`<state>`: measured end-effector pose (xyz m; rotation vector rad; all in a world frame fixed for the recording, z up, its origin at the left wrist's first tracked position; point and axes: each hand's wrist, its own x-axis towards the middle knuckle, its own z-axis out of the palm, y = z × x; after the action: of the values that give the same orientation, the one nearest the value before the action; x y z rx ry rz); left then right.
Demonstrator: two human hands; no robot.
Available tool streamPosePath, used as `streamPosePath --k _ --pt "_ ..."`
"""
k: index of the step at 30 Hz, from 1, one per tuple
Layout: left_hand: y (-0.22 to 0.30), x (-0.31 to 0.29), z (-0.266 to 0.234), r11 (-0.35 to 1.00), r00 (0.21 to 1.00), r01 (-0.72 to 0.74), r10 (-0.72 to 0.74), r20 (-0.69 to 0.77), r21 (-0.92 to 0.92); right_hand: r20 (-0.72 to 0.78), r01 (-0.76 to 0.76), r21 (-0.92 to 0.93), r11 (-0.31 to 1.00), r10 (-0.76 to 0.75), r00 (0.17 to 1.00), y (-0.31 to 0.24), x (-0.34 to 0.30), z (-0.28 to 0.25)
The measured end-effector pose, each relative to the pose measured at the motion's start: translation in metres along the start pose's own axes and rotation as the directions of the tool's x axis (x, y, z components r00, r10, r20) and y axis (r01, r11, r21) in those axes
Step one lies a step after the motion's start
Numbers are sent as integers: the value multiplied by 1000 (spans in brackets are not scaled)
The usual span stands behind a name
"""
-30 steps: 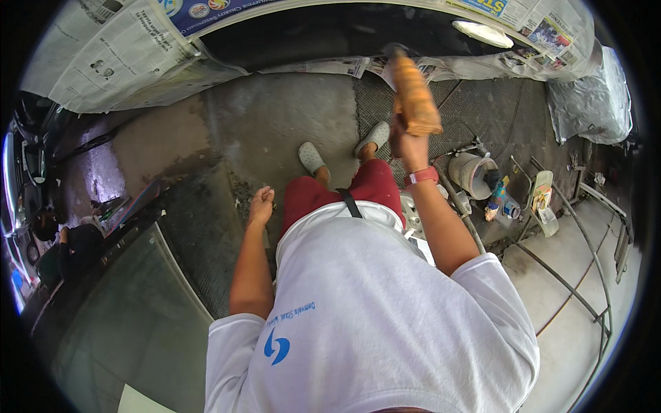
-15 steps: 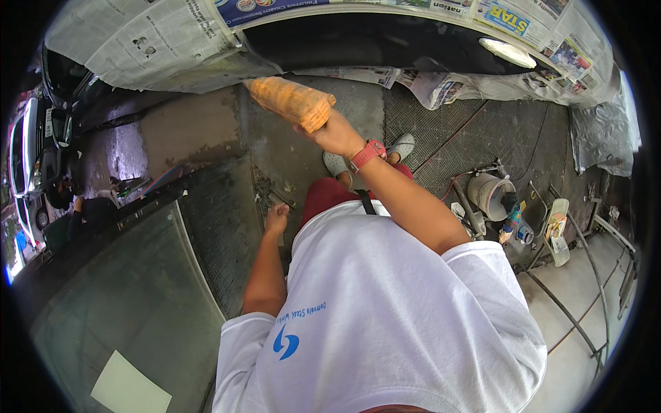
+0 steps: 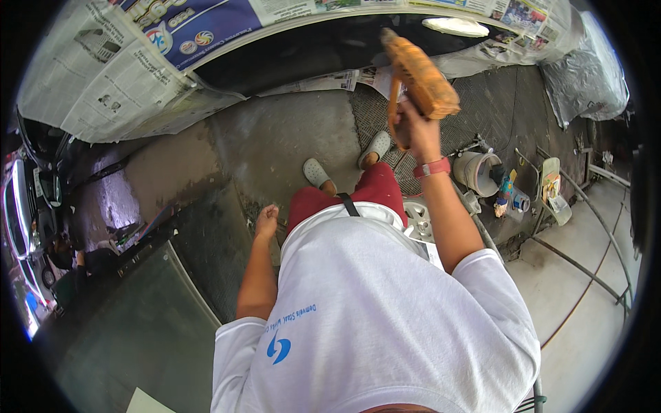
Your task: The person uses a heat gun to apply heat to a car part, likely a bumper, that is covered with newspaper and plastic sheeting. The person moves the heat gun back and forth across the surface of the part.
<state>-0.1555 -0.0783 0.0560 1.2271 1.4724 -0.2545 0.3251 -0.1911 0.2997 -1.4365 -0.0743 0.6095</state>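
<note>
My right hand [image 3: 414,131] is closed around the handle of an orange heat gun [image 3: 423,79], somewhat blurred by motion. Its dark nozzle points up and left, over a glossy black panel [image 3: 296,55]. Sheets of newspaper [image 3: 110,76] mask the surface around this panel, and a bright white oval [image 3: 454,27] shows at its right part. The nozzle tip overlaps the panel in view; whether they touch I cannot tell. Beside my left thigh hangs my left hand [image 3: 267,221], fingers curled in, with nothing visible in it.
A whitish bucket [image 3: 476,172] stands right of my legs, beside bottles [image 3: 506,193] and metal tubing [image 3: 585,182]. At left lies a large glass pane [image 3: 138,323] in a dark frame. Silvery sheeting [image 3: 589,76] covers something far right. Another person [image 3: 96,265] and parked vehicles [image 3: 31,220] are at far left.
My right hand has swung the heat gun to the right, and its handle now shows. The view has shifted, and my feet have stepped apart. My left hand stays by my side.
</note>
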Motion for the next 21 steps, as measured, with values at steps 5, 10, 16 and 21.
streamPosePath --k 5,10,16,21 --pt "41 14 -1 997 997 -77 77 8 28 -277 165 67 984 -141 951 -22 26 -57" --pt "57 10 4 993 994 -111 111 -5 33 -288 252 8 968 -239 927 -24 23 -43" --pt "23 8 4 998 999 -35 35 -10 57 231 345 -384 856 -273 934 13 -7 32" --pt "-16 -6 -10 1000 998 11 -10 -56 24 696 697 -289 656 -356 624 42 -32 133"
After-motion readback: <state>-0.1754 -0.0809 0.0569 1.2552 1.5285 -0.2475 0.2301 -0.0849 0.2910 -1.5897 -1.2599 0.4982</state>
